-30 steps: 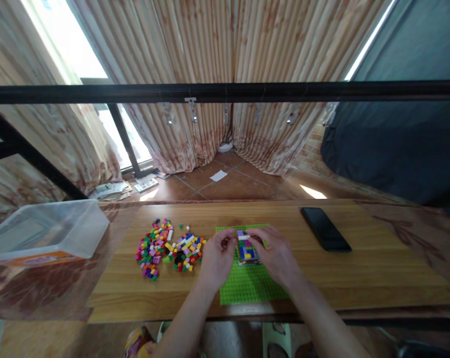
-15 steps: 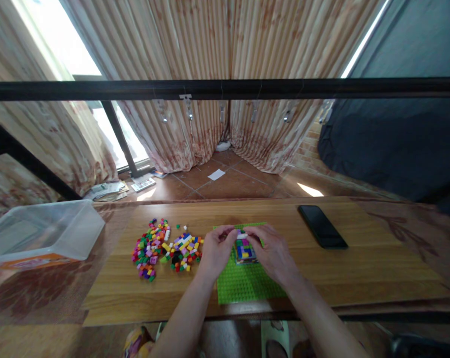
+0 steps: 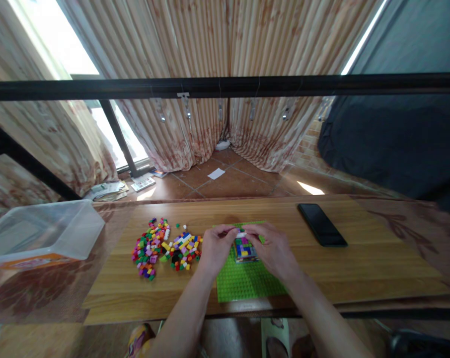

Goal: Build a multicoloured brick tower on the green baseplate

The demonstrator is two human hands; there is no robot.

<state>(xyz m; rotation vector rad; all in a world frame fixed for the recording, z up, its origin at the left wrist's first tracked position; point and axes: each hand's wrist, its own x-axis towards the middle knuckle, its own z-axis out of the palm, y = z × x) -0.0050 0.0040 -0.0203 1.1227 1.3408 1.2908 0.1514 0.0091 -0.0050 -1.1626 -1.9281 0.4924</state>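
Note:
A small multicoloured block of toy bricks (image 3: 245,250) stands on the green studded baseplate (image 3: 247,288). At its far end lies a white toy brick (image 3: 241,234). From the left, my left hand (image 3: 218,246) is closed, its thumb and forefinger pinching at the white brick. My right hand (image 3: 271,246) closes in from the other side, fingertips at the brick's right end and over the built block's right edge. The fingers partly cover the far end of the block, so its exact fit there is hidden.
Loose coloured bricks lie in a pile (image 3: 150,248) and a second heap (image 3: 186,251) on the left of the wooden table (image 3: 377,268). A black phone (image 3: 322,224) rests at the right. Beyond the table's left end sits a clear plastic bin (image 3: 49,228). A black bar (image 3: 135,89) crosses ahead.
The hands stay at the far end of the brick block, with only a slight shift of the fingers. The view has tilted very slightly.

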